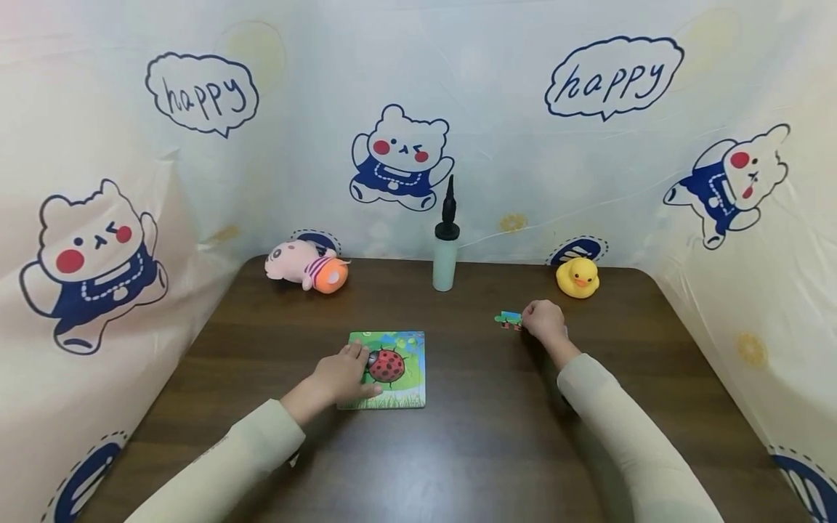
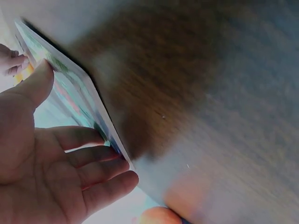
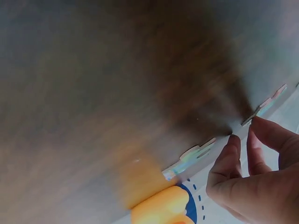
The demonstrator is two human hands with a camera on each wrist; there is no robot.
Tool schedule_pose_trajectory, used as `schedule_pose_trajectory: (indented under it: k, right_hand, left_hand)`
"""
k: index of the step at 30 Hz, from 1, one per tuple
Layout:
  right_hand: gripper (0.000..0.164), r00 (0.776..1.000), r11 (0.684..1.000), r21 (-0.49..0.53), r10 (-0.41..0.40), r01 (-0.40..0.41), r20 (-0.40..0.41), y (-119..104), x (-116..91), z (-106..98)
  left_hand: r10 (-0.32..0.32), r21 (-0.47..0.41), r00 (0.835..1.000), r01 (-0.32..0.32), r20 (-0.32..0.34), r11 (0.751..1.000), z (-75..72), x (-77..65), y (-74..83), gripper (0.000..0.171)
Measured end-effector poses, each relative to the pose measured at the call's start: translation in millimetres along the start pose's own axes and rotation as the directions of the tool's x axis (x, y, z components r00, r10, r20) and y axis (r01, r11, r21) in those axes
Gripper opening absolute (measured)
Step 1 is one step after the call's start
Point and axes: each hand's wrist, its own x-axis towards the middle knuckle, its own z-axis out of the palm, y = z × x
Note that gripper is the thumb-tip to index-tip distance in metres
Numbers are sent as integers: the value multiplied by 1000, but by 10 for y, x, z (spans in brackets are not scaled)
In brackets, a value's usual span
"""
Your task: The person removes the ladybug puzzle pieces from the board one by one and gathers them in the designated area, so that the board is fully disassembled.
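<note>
My left hand (image 1: 343, 374) lies over the left side of a square ladybug puzzle board (image 1: 408, 392), fingers extended and thumb spread. In the left wrist view, the thumb and fingertips of this hand (image 2: 51, 172) rest along the top of the board (image 2: 84, 88), which lies flat on the table. My right hand (image 1: 546, 321) is at the right rear, pinching the near end of a small green and blue puzzle piece (image 1: 508, 319) between thumb and finger. A second puzzle piece (image 3: 187, 161) lies beside this hand in the right wrist view, largely hidden in the head view.
Along the table's back edge sit a pink plush toy (image 1: 307, 267), an upright mint-green hand pump (image 1: 445, 261) with a black nozzle, and a yellow rubber duck (image 1: 578, 278). A printed cloth (image 1: 497, 145) hangs around the brown table (image 1: 471, 450) on three sides.
</note>
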Motion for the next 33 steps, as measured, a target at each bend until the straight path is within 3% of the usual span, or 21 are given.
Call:
schedule_pose_trajectory:
  k: [9, 17, 23, 28, 33]
  right_hand:
    - [24, 988, 991, 20, -130, 133, -81, -263, -113, 70]
    - [22, 959, 969, -6, -246, 247, -142, -648, -267, 115]
    - [21, 924, 936, -28, -351, 351, -150, -988, -381, 234]
    - [16, 892, 904, -29, -426, 427, -154, -1251, -471, 338]
    - [13, 908, 911, 31, -407, 411, -99, -1410, -535, 431]
  left_hand:
    - [65, -96, 998, -65, -7, 993, -57, -55, -177, 80]
    - [44, -130, 999, -41, 25, 991, -77, -93, -357, 81]
    - [41, -101, 999, -42, -18, 994, 14, -61, -427, 83]
    - [49, -88, 997, -54, -62, 995, 4, -42, -462, 82]
    - [44, -113, 998, -48, -38, 992, -14, -68, -491, 80]
